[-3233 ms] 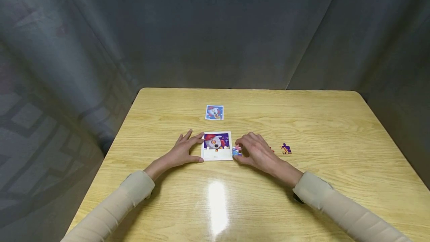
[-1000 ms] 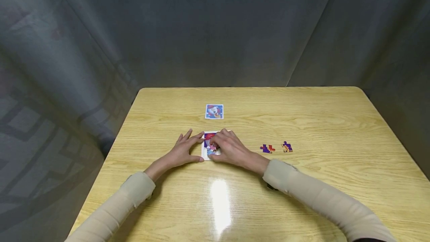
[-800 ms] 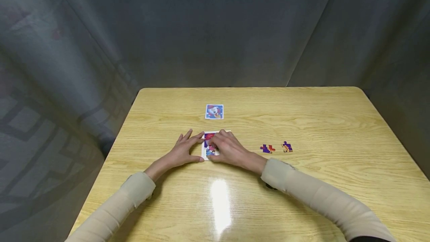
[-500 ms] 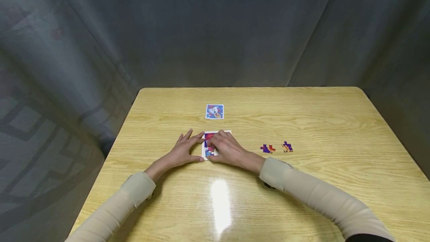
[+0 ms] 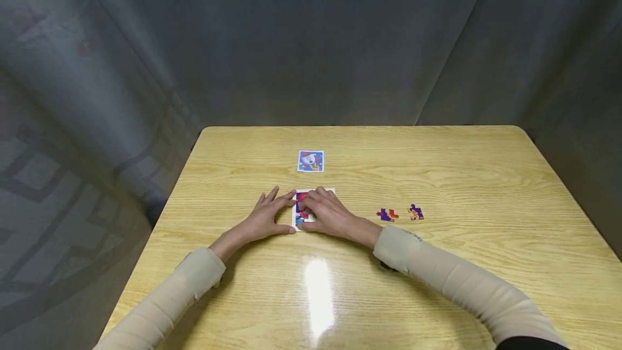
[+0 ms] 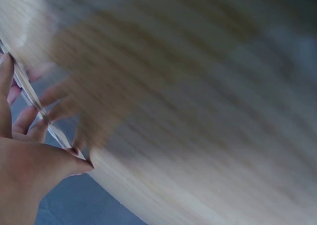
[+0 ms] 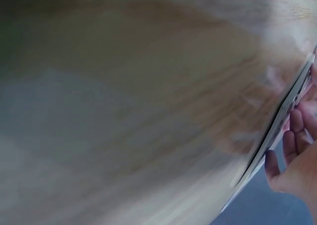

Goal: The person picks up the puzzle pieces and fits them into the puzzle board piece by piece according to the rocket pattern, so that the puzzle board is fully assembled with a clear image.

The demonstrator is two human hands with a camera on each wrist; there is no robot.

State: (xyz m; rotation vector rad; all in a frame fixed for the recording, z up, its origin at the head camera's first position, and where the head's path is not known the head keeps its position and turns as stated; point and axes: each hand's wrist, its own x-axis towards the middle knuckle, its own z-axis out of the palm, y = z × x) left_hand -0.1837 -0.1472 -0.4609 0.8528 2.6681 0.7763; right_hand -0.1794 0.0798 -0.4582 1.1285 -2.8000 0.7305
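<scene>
Grey curtains are hanging behind a wooden desk (image 5: 437, 177). Item: white puzzle tray (image 5: 332, 192), lying near the desk's middle, partly filled. Left hand (image 5: 262, 219) is resting at the tray's nine o'clock edge, its fingers (image 5: 270, 195) straight and steadying it. Right hand (image 5: 326, 215) is lying over the tray, its fingers (image 5: 308, 199) pressing a puzzle piece (image 5: 302, 211) into the picture; they look nearly flat, with no pinch visible. Two loose pieces (image 5: 387, 214) (image 5: 415, 212) are waiting at three o'clock, well apart from the tray. Reference card (image 5: 310, 161) is lying at twelve o'clock. Risk: a misaligned tab could be bending under the pressing, or the tray could be sliding if the left hand is easing off.
</scene>
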